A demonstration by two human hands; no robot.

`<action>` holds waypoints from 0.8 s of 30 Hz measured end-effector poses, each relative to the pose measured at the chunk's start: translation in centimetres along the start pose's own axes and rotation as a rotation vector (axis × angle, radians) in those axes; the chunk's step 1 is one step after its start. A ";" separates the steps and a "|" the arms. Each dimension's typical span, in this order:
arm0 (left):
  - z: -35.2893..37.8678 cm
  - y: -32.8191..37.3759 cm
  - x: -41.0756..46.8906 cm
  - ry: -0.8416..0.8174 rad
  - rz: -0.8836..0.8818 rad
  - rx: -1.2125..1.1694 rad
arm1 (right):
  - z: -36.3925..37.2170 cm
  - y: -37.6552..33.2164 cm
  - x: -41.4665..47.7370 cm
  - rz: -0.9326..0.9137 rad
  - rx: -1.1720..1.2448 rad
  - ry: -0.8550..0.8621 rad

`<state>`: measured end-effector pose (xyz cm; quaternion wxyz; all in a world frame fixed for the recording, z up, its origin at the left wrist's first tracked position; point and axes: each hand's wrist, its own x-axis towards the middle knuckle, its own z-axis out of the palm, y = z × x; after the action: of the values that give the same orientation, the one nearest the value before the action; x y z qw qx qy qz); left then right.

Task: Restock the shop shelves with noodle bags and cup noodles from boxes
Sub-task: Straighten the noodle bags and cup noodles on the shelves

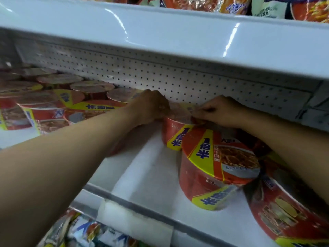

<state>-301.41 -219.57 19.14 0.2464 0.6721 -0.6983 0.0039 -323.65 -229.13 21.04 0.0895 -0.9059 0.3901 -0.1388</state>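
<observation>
Both my arms reach deep into a white shop shelf (153, 168). At the back, against the pegboard wall, stands a red and yellow cup noodle (175, 132). My left hand (149, 107) grips its left rim, and my right hand (219, 111) grips its right rim with curled fingers. A second cup noodle (215, 168) stands just in front of it, nearer the shelf edge. A third cup (292, 211) lies under my right forearm at the right.
Several more cup noodles (46, 111) are stacked on the left of the same shelf. The upper shelf (178, 38) hangs low overhead with noodle bags (206, 4) on it. More noodle bags (81, 230) lie on the shelf below. Bare shelf floor shows between the two cup groups.
</observation>
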 end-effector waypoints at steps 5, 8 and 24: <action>-1.8 -1.4 -0.4 -0.083 -0.105 -0.020 | 0.6 -2.7 1.6 -0.058 0.001 -0.046; -1.9 -2.0 -0.3 -0.082 -0.132 0.016 | 0.7 -3.4 2.4 -0.071 0.006 -0.070; -1.0 -2.3 0.6 -0.008 -0.224 0.235 | 2.3 -2.8 5.0 -0.075 -0.007 -0.028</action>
<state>-298.85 -220.05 19.50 0.1622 0.7699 -0.6148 0.0555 -317.71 -230.75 20.57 0.0866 -0.9220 0.3550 -0.1281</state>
